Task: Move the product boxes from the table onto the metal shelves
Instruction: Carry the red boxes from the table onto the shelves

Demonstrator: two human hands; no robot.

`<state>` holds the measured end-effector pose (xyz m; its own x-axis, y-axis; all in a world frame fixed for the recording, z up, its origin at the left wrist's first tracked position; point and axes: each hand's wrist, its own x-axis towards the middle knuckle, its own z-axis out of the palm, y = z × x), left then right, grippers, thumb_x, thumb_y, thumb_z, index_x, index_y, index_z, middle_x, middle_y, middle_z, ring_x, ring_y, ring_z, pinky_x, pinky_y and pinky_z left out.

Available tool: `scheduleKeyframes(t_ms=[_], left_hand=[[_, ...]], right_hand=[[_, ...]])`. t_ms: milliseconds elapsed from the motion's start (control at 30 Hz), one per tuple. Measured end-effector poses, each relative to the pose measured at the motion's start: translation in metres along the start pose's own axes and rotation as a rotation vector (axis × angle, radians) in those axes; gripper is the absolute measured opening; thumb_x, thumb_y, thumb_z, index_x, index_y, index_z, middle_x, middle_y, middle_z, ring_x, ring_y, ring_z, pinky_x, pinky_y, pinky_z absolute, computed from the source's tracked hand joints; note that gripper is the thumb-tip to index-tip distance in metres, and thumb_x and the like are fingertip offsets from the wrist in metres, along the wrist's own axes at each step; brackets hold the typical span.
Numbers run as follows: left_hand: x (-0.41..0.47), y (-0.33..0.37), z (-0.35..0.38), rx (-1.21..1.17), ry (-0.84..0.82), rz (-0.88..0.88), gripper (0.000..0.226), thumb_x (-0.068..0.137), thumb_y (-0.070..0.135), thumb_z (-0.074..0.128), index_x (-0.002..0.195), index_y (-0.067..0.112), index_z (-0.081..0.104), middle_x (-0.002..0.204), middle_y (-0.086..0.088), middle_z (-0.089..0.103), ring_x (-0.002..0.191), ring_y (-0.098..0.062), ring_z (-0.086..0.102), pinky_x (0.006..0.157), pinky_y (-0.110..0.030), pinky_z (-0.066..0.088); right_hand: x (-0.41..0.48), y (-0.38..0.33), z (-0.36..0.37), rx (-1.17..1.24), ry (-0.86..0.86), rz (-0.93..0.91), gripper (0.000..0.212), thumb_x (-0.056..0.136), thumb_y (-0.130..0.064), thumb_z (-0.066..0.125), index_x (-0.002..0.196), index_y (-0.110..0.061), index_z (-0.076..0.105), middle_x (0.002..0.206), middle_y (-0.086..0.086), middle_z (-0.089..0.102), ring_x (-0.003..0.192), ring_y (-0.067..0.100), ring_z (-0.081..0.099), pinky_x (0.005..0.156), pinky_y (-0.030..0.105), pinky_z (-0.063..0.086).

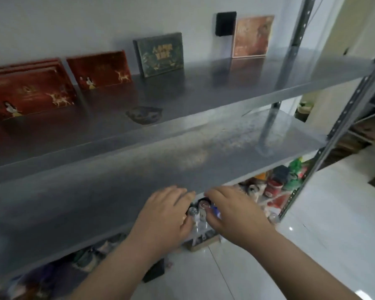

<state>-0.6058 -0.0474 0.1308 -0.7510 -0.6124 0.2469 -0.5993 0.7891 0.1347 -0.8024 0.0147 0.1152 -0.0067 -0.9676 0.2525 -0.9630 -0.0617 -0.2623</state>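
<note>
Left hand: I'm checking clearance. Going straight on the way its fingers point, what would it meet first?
Probably the front edge of the middle shelf: the left hand has its fingertips right at it, though depth is unclear.

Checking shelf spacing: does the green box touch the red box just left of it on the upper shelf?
Apart. The head view shows a strip of grey shelf and white wall between the green box and the red box.
</note>
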Motion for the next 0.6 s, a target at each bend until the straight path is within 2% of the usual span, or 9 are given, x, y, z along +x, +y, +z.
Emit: scheduleKeyframes(t_ms=[67,167,267,367,467,600], left_hand=[[0.002,0.035,0.030,-0.043,-0.062,0.020,0.039,0.082,0.034,0.054,0.116,0.020,0.065,0.110,0.001,0.065,0.103,-0.022,0.063,0.083,-0.034,0.050],[0.012,0.083,0.071,-0.081,-0.230,0.056,0.037,0.085,0.036,0.051,0.118,0.022,0.061,0.111,0.004,0.062,0.103,-0.020,0.058,0.087,-0.039,0.051],[0.028,0.125,0.102,-0.057,-0.390,0.170,0.044,0.090,0.042,0.042,0.127,0.025,0.057,0.120,0.008,0.059,0.112,-0.016,0.053,0.095,-0.038,0.047],[0.047,0.156,0.131,-0.052,-0.513,0.323,0.049,0.093,0.042,0.045,0.138,0.024,0.052,0.131,0.008,0.056,0.123,-0.015,0.050,0.103,-0.033,0.041],[0.061,0.185,0.162,-0.035,-0.583,0.520,0.053,0.089,0.045,0.041,0.137,0.025,0.053,0.131,0.007,0.058,0.121,-0.018,0.054,0.101,-0.036,0.044],[0.069,0.224,0.195,-0.033,-0.667,0.860,0.057,0.087,0.047,0.035,0.135,0.023,0.054,0.130,0.004,0.059,0.120,-0.022,0.055,0.100,-0.040,0.047]], right_hand=[[-0.041,0.027,0.009,0.015,-0.043,0.069,0.027,0.084,-0.040,0.047,0.091,-0.023,0.067,0.085,-0.003,0.066,0.079,0.022,0.063,0.063,0.032,0.050],[-0.103,0.064,0.022,0.026,-0.129,0.192,0.029,0.081,-0.042,0.046,0.091,-0.024,0.067,0.083,-0.006,0.067,0.075,0.020,0.065,0.057,0.030,0.049],[-0.160,0.092,0.026,0.061,-0.289,0.356,0.040,0.089,-0.044,0.040,0.113,-0.023,0.064,0.105,-0.005,0.068,0.099,0.022,0.065,0.072,0.035,0.055],[-0.212,0.111,0.026,0.112,-0.321,0.567,0.040,0.098,-0.042,0.044,0.132,-0.024,0.054,0.125,-0.004,0.062,0.118,0.022,0.056,0.084,0.036,0.050],[-0.256,0.117,0.030,0.098,-0.322,0.772,0.040,0.100,-0.042,0.041,0.136,-0.025,0.050,0.130,-0.005,0.059,0.122,0.020,0.053,0.087,0.033,0.045],[-0.307,0.102,0.033,0.059,-0.318,1.060,0.037,0.099,-0.041,0.043,0.130,-0.022,0.052,0.122,-0.001,0.062,0.116,0.024,0.054,0.089,0.037,0.048]])
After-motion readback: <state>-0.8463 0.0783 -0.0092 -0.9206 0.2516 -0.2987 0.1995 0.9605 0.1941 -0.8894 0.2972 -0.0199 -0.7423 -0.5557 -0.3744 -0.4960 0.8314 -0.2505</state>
